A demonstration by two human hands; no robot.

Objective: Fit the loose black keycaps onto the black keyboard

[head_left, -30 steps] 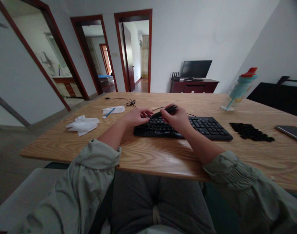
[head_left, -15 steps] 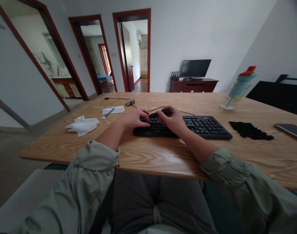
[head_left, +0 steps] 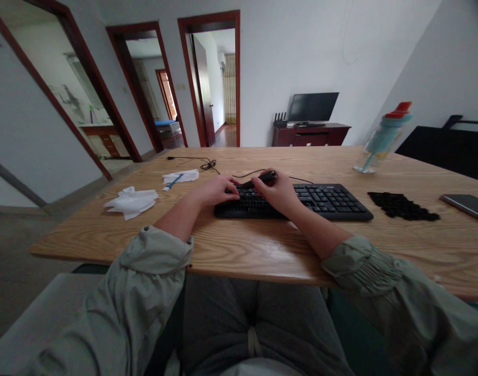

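A black keyboard (head_left: 333, 202) lies on the wooden table in front of me. Part of its left and middle section shows bare key positions, while the right side has its keycaps on. My right hand (head_left: 277, 192) is closed around a thick black-handled tool (head_left: 267, 177), whose thin end slants down left toward the keyboard's upper rows. At the keyboard's left end, my left hand (head_left: 215, 190) has its thumb and index finger close together near that tip. Anything between them is too small to make out. Loose black keycaps (head_left: 403, 206) lie in a pile right of the keyboard.
Crumpled white tissue (head_left: 132, 202) and a flatter tissue (head_left: 187, 175) with a blue brush (head_left: 174, 181) lie on the left. A coiled cable (head_left: 209, 164) runs behind the keyboard. A clear bottle (head_left: 380, 143) stands back right; a phone (head_left: 468, 204) lies at the right edge.
My left thumb and index finger have drawn closer together over the keyboard. The right hand keeps its grip on the tool. The view has shifted slightly.
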